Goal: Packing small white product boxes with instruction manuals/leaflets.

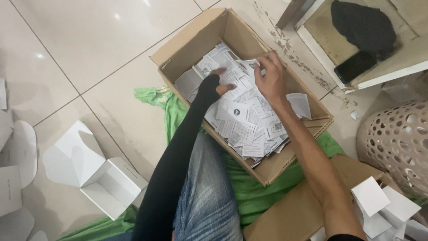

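- Down inside the open cardboard box [249, 53], both hands are working among loose printed leaflets [245, 120] — these are filling it nearly wall to wall.
- Left hand [221, 82], in a long black sleeve, is pressing into the pile, fingers curled; whether it is gripping a leaflet cannot be told.
- Right hand [269, 78] is spreading wide over the leaflets near the far wall.
- Left of the box, an open white carton [102, 176] is lying on bare tile — well apart.
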